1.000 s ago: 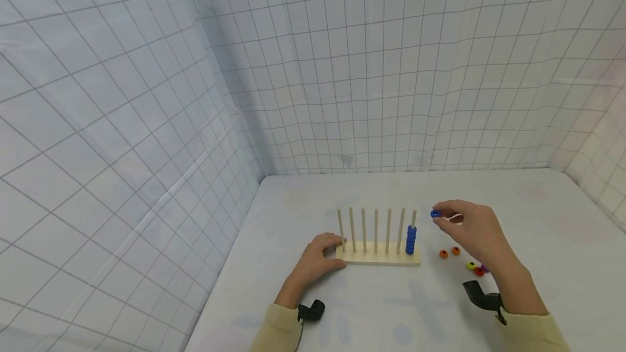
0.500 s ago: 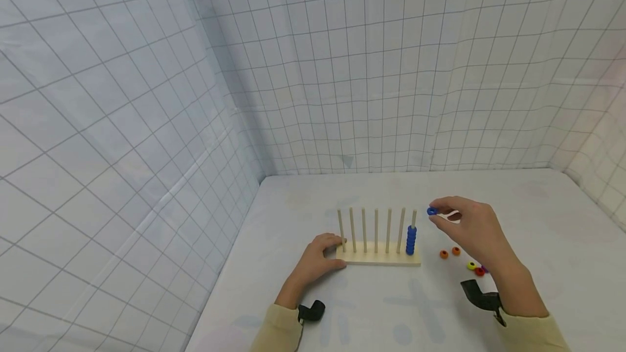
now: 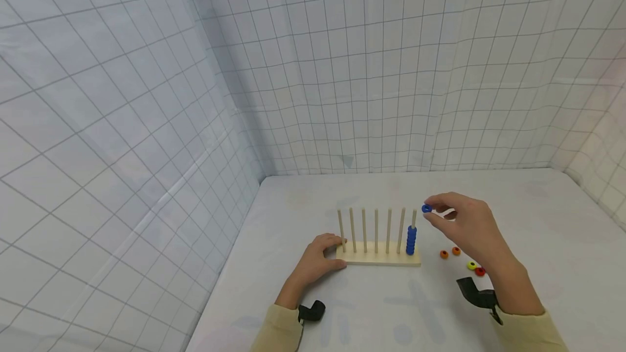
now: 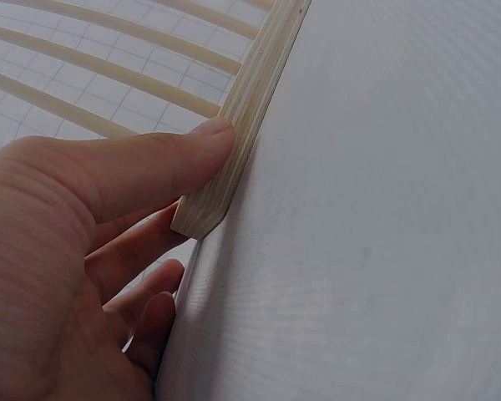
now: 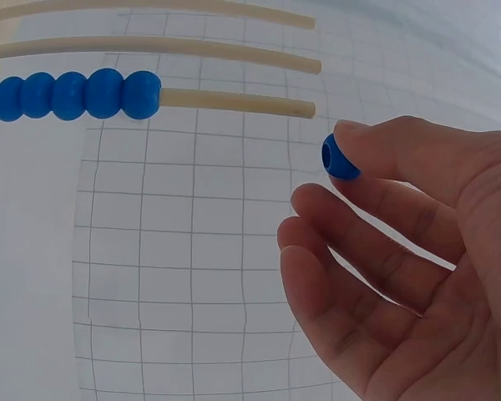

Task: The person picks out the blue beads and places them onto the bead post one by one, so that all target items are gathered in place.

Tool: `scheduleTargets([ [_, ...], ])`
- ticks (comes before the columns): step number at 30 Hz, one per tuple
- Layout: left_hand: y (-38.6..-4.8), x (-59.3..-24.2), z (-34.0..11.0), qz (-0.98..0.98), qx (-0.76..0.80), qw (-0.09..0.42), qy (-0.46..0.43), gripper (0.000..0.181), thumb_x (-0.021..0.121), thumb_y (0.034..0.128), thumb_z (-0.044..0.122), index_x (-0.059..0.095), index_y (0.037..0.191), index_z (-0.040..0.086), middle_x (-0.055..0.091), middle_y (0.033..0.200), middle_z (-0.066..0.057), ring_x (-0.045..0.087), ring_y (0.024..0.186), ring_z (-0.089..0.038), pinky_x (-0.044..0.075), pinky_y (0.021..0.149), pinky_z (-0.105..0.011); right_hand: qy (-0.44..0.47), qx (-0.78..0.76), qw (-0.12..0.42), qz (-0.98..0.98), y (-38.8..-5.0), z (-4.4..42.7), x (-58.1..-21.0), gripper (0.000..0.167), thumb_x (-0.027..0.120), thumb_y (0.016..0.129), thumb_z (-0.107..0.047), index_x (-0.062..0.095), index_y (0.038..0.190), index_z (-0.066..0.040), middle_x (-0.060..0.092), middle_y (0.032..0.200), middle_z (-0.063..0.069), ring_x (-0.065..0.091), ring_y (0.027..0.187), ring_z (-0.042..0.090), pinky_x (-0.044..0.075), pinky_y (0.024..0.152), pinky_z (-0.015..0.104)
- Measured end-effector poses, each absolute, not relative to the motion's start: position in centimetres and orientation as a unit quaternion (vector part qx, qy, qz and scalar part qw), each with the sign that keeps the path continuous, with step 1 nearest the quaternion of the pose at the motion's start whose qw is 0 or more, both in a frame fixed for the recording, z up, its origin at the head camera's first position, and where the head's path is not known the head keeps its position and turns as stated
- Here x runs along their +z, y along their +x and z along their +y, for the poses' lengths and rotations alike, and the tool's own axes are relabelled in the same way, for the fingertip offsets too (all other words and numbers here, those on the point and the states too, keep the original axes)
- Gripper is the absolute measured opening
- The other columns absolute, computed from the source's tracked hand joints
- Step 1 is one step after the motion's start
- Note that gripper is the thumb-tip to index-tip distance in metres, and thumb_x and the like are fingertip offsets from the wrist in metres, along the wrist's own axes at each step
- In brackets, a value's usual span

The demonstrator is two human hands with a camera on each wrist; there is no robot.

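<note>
A pale wooden base (image 3: 376,258) carries a row of several upright pegs. Its left end is gripped by the left hand (image 3: 313,259), with the thumb (image 4: 171,163) on the front edge and fingers behind. Blue beads (image 3: 411,240) are stacked on the rightmost peg (image 3: 414,217), whose upper part is bare. The right hand (image 3: 464,224) pinches one blue bead (image 5: 341,157) between thumb and index finger, its other fingers loosely bent. In the right wrist view this bead is near the peg's tip (image 5: 305,109), apart from it, with its hole facing toward the peg side.
On the white table (image 3: 371,319), right of the base, lie two orange beads (image 3: 444,254), a yellow bead (image 3: 471,265) and a red bead (image 3: 480,271), close to the right forearm. Grid-patterned white sheets (image 3: 371,69) hang behind and at both sides.
The right hand has moved left and slightly up with the blue bead, closer to the rightmost peg's top. A purple bead by the red one is now hidden. The left hand has stayed put.
</note>
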State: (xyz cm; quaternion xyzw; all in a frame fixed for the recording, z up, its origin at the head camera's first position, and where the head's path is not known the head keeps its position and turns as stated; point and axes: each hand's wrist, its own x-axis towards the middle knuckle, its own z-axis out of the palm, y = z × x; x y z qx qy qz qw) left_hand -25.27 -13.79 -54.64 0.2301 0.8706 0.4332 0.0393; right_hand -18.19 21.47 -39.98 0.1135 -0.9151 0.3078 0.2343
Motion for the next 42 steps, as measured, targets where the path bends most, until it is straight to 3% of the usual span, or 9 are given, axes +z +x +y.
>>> scheduleTargets([
  [32,-25.0,-54.4,-13.8,0.866,0.439,0.038,0.237,0.055,0.085,0.0818,0.032,0.068,0.132,0.018,0.054,0.143,-0.009,0.045,0.135,-0.030,0.036,0.111,-0.054,0.134,0.288,0.228,-0.920,-18.9,20.4,-39.7,0.024,0.081,0.086,-0.016,0.075,0.109,-0.013,0.070,0.102,0.000,0.066,0.090,0.022,0.059,0.070,0.042],
  [42,-25.0,-54.4,-13.8,0.872,0.431,0.043,0.226,0.055,0.086,0.0811,0.032,0.068,0.132,0.020,0.054,0.143,-0.004,0.045,0.136,-0.025,0.036,0.112,-0.050,0.140,0.287,0.229,-0.920,-19.2,20.4,-40.0,0.023,0.082,0.086,-0.016,0.075,0.108,-0.014,0.071,0.103,-0.002,0.066,0.089,0.020,0.059,0.068,0.040],
])
